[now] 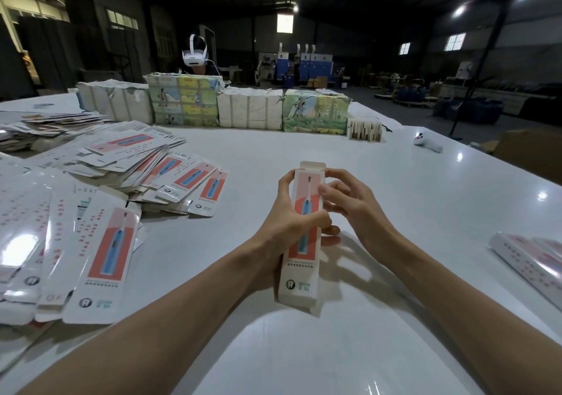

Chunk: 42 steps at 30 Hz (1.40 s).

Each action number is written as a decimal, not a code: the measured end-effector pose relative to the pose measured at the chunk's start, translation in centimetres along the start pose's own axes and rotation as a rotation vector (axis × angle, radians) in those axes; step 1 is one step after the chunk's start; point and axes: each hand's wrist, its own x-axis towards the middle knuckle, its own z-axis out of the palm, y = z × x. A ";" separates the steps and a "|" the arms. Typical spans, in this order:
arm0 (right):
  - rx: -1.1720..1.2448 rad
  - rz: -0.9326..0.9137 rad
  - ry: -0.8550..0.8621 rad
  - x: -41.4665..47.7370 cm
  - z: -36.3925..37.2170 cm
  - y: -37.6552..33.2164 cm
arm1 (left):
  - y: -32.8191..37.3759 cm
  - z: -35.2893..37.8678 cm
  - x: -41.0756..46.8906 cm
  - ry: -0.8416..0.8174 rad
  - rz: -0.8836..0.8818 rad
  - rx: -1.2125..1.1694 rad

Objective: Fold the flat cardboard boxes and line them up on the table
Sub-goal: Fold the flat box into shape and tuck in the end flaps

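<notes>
- Two hands are closed on one box (304, 236). The left hand (289, 221) is wrapped round its middle from the left, with the thumb laid across the printed front, so that the box is kept steady above the table (304, 151).
- The right hand (349, 206) is set against the upper right edge, which is pinched by the thumb and bent fingers. It is judged that the sides are being squeezed to open the flat sleeve into a tube.
- The box is held lengthwise, pointing away from the person, and the far flap is not yet tucked in.
- To the left, the flat boxes (121, 181) are spread in loose heaps, probably as the supply within easy reach. They overlap too much to be counted, but dozens can be supposed.
- At the right edge, folded boxes (529, 258) are laid side by side — at least two, as the rest is cut off. This is judged to be the start of the line.
- Along the far edge, four large bundles (249, 109) and one small one are ranged in a row.
</notes>
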 end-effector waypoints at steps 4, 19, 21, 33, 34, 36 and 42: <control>0.119 0.078 0.188 0.5 -0.3 -0.2 | 0.1 0.1 -0.4 -0.064 -0.031 0.082; 0.090 0.035 0.134 0.3 -1.5 -1.3 | -0.2 0.5 -0.3 -0.144 -0.061 0.092; 0.150 0.067 0.160 0.3 -1.3 -1.5 | -0.3 0.5 -0.5 -0.150 -0.030 0.120; 0.181 0.136 0.221 0.6 -2.0 -1.2 | -0.6 0.6 -0.4 -0.135 0.033 0.207; 0.174 0.134 0.217 0.6 -2.0 -1.2 | -0.6 0.6 -0.3 -0.136 0.032 0.205; 0.157 0.129 0.208 0.6 -2.0 -1.3 | -0.5 0.6 -0.3 -0.148 0.036 0.188; 0.052 0.089 0.125 0.4 -2.3 -1.6 | -0.4 0.4 -0.5 -0.172 0.006 0.141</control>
